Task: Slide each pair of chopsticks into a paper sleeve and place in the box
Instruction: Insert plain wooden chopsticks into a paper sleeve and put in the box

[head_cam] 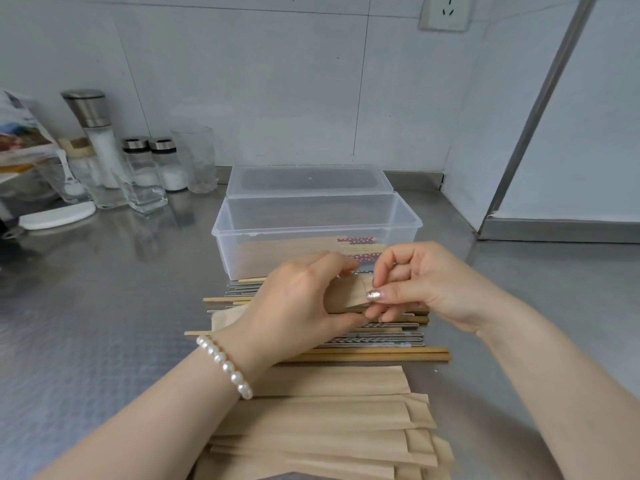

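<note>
Your left hand curls its fingers round a paper sleeve above the loose chopsticks, and your right hand pinches the sleeve's open end between thumb and fingertips. The clear box sits just behind your hands with filled sleeves inside. Spare sleeves lie stacked nearest you.

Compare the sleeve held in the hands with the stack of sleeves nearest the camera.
The held sleeve is up off the counter, pinched between the left hand and right hand; the sleeve stack lies flat and untouched. The held sleeve is single and mostly hidden by fingers; the stack holds many overlapping sleeves in plain sight. Both are the same brown paper.
</note>
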`<state>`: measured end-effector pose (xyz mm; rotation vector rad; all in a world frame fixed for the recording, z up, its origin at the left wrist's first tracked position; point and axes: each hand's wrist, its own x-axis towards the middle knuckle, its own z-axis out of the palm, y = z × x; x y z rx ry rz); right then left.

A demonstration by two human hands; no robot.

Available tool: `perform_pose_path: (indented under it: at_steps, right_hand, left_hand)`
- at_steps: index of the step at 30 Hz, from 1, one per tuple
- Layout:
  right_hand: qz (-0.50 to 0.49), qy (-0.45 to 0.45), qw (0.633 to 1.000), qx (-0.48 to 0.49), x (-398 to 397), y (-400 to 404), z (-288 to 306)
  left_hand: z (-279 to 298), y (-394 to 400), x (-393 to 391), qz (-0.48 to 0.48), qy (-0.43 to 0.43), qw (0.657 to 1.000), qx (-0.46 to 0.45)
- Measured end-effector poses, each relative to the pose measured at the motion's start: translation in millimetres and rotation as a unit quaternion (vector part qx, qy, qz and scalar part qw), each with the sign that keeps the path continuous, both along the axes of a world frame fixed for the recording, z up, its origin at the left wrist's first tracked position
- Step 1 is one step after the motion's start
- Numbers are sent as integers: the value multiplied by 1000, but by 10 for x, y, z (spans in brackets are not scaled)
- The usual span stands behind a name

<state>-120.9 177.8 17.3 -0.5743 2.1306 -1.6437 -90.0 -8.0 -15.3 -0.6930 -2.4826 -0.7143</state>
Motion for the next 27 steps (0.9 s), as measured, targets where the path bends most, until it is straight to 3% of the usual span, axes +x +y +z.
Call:
perform_pose_path:
  at_steps: [22, 25, 27]
  right_hand:
    - [-95, 22, 995, -3, -51, -76, -89]
    - [-177, 76, 981, 15, -195, 74, -92]
    - [-235, 163, 952, 107, -344, 210, -144]
  left_hand:
    - [-59, -10, -60, -16, -17, 997, 70]
    - [-47, -75, -86, 24, -19, 996, 79]
    - [-29, -133, -111, 56, -26, 995, 83]
